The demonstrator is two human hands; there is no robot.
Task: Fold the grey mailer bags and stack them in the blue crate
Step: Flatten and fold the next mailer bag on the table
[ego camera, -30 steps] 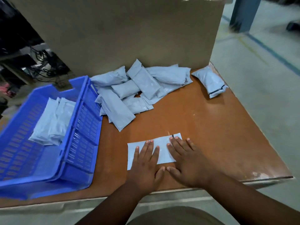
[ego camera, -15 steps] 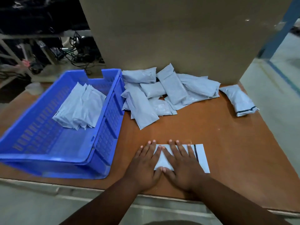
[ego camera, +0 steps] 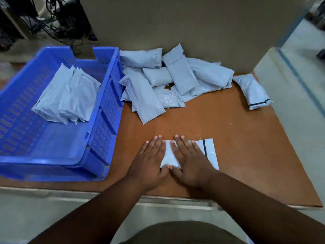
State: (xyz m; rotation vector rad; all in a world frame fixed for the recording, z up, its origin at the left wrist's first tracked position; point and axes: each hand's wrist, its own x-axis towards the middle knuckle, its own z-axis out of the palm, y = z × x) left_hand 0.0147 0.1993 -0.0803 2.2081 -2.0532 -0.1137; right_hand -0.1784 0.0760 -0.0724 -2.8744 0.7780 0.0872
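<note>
Both hands lay flat with fingers straight, gripping nothing: the left hand [ego camera: 151, 161] and right hand [ego camera: 190, 161] pressed the grey mailer bag [ego camera: 209, 152] against the table [ego camera: 246, 155], probably to set its crease. The blue crate [ego camera: 105, 95], just left, held folded bags [ego camera: 66, 97] within reach.

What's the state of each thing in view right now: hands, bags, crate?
left hand: flat, pressing the mailer bag
right hand: flat, pressing the mailer bag
mailer bag: flat on the table, partly under both hands
blue crate: open, holds folded bags
bag pile: loose heap beside the crate
single bag: rolled, apart at the right
</note>
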